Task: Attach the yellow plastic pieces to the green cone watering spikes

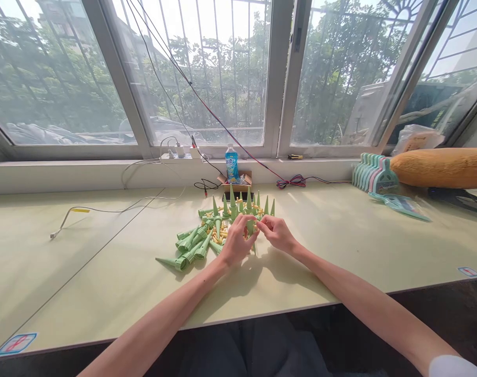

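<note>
My left hand [237, 241] is closed around a green plastic spike [251, 227], its tapered end pointing down. Close against it, my right hand [278, 233] pinches at the spike's side; a small yellow piece seems to be at the fingertips, too small to make out fully. Behind both hands, several green spikes [215, 207] stand upright with yellow parts at their bases. More green spikes [187, 242] lie in a heap to the left. Small yellow pegs [218, 236] are scattered between them, partly hidden by my left hand.
At the back stand a blue bottle [231, 163] and a cardboard box [244, 179]. A coiled cable [292, 181] lies by the sill, and a white cable [116, 210] crosses the left side. Pastel dustpan-like tools [375, 173] and an orange plush roll [442, 167] sit at right.
</note>
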{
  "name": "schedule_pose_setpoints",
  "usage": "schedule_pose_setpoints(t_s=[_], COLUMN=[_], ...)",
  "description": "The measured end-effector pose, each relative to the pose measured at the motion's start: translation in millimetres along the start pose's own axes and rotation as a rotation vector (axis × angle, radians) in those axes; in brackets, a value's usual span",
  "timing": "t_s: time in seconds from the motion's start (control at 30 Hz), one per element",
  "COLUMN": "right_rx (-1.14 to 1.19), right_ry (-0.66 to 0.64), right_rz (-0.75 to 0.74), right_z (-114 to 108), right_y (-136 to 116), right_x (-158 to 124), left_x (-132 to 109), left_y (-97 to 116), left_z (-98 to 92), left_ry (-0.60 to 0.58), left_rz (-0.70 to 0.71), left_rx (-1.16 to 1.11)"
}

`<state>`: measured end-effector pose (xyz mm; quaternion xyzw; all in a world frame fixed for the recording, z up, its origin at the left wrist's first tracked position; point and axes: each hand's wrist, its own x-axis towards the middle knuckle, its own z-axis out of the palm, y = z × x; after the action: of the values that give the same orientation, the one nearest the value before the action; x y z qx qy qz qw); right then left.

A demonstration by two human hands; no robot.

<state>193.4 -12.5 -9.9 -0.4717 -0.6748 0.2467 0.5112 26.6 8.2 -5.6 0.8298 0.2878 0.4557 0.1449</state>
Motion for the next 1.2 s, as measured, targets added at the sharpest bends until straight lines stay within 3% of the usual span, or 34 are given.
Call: schedule_pose_setpoints(t_s=[0.4, 0.6, 0.97, 1.2], right_rx=[-0.007, -0.008, 0.032, 0.013], right_ry=[0.000, 0.017, 0.014, 0.003], right_rz=[0.004, -0.024, -0.100, -0.116], right_z=[-1, -3, 0, 0], right_y=[0, -5, -13, -22], right_x=[0, -1, -5, -6], left_x=[1, 1, 0, -1], left_y=[1, 3, 10, 10], left_z=[-1.5, -7.1, -7.9, -6.8], left_ry=[-0.017, -0.089, -0.230, -0.260], left_rz=[-0.026, -0.018, -0.052, -0.092], left_rx=[-0.027, -0.036, -0.263, -0.325])
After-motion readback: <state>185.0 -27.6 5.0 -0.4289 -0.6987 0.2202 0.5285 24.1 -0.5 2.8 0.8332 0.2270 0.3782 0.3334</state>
